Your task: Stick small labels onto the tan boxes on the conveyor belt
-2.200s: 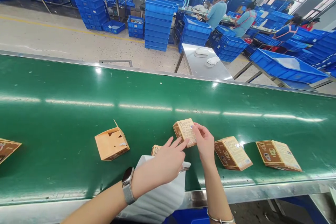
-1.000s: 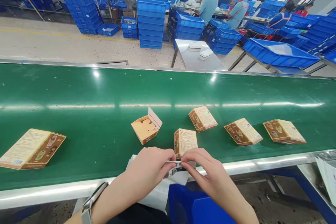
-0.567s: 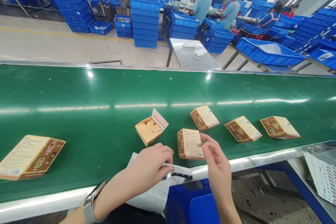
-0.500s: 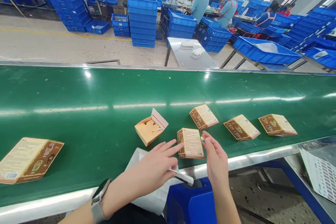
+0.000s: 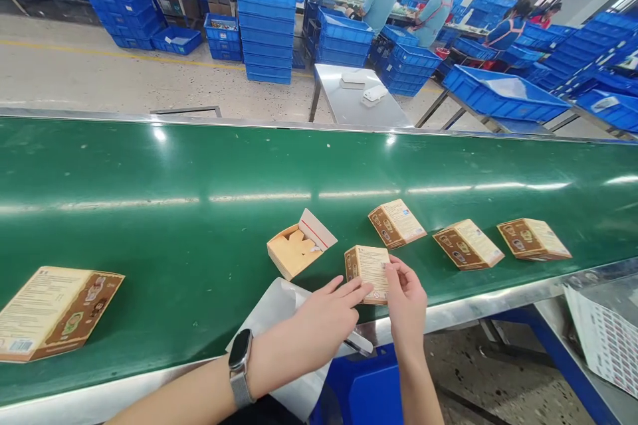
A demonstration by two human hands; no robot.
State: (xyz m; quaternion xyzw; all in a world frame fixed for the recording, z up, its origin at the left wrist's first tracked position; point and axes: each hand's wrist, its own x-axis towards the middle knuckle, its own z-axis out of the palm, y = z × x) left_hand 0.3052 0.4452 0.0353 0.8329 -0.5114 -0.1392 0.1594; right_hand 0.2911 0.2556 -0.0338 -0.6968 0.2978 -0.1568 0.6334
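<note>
A small brown printed box (image 5: pixel 367 265) lies closed on the green conveyor belt (image 5: pixel 199 166) near its front edge. My left hand (image 5: pixel 319 325) rests its fingertips on the box's near left side, and a thin sticker strip (image 5: pixel 359 344) pokes out from under its palm. My right hand (image 5: pixel 406 302) grips the box's near right corner with thumb and fingertips. A watch sits on my left wrist.
An open box (image 5: pixel 299 251) with a raised flap lies just left. Three closed boxes (image 5: pixel 397 222) (image 5: pixel 467 244) (image 5: pixel 533 239) line up to the right, a larger box (image 5: pixel 54 312) far left. A white foam sheet (image 5: pixel 276 309), blue crate (image 5: pixel 366 388) and sticker sheet (image 5: pixel 603 339) sit nearby; people work behind.
My hands peeled a sticker off the strip, then both came forward onto the small box. The right fingertips that carried the sticker now press its corner. The boxes drifted slightly right.
</note>
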